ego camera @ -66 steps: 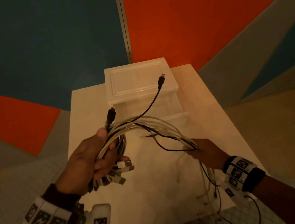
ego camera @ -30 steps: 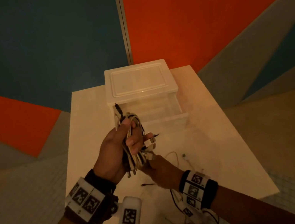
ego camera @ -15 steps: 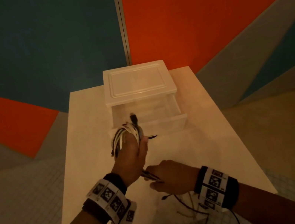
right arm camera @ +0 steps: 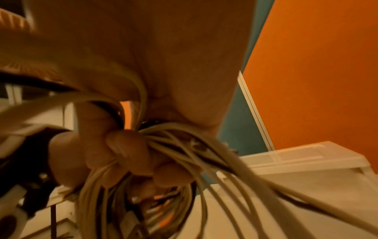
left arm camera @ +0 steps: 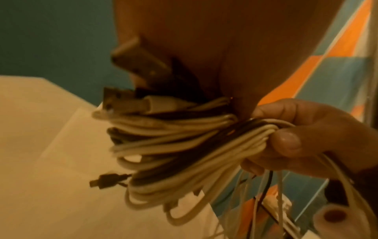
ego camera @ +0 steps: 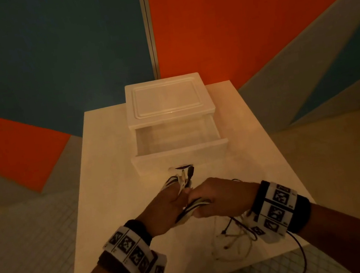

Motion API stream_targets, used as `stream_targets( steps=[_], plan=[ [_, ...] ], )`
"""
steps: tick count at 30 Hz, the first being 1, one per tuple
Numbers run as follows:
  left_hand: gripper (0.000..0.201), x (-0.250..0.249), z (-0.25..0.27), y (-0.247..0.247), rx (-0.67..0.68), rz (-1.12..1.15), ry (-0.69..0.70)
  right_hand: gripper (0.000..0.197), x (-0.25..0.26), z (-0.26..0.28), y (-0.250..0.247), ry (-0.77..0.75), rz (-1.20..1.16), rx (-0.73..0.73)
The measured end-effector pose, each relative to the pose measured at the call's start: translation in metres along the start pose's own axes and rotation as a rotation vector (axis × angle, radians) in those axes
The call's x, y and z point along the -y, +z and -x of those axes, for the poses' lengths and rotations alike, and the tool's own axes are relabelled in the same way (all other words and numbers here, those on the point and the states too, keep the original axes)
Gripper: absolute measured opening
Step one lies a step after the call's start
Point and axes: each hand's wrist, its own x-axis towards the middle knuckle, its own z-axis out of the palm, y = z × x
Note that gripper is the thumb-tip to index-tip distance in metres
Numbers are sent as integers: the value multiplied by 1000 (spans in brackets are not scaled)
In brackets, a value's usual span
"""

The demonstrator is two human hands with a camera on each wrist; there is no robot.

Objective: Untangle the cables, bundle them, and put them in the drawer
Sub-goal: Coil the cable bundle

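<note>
Head view: left hand [ego camera: 166, 207] and right hand [ego camera: 220, 197] meeting knuckle to knuckle at 6 o'clock from the open drawer [ego camera: 178, 145], both clenched on the cables [ego camera: 182, 178] above the table [ego camera: 108, 172]. Left wrist view: coiled white and black loops pinched by fingers [left arm camera: 286, 142] at 3 o'clock — plugs jutting toward 9. Right wrist view: strands fanning toward 4 o'clock from curled fingers [right arm camera: 126, 150] — blurred.

White marker-printed wristbands [ego camera: 130, 246], dark cuffs
</note>
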Motion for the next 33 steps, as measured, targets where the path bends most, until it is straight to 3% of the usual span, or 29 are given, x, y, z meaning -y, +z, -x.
stream_targets(
  steps=[3,6,13,16,19,23,25,27,29,33],
  plan=[
    [35,-11,4,-1,5,304,-76,19,2,-3,-2,-19,-58,-17],
    [48,-15,7,-3,83,467,-86,14,5,-6,-10,-21,-137,-30],
    [31,-26,15,-12,201,310,-57,27,5,-4,-37,44,-128,-107],
    [23,-27,23,-25,189,504,-49,16,-13,1,-50,72,-132,-219],
    [20,-35,31,-37,166,740,-17,8,-28,1,-46,117,-305,-395],
    [10,-51,31,-37,80,861,32,42,-38,-18,-15,170,-434,-578],
    [15,-56,29,-31,43,975,53,47,-42,-25,3,184,-433,-583],
    [26,-57,25,-26,20,1098,91,34,-44,-30,18,247,-335,-549],
    [32,-56,20,-23,-8,1131,140,45,-40,-37,36,320,-334,-481],
    [34,-53,12,-23,-128,1117,139,36,-23,-42,59,250,-763,-435]
  ],
)
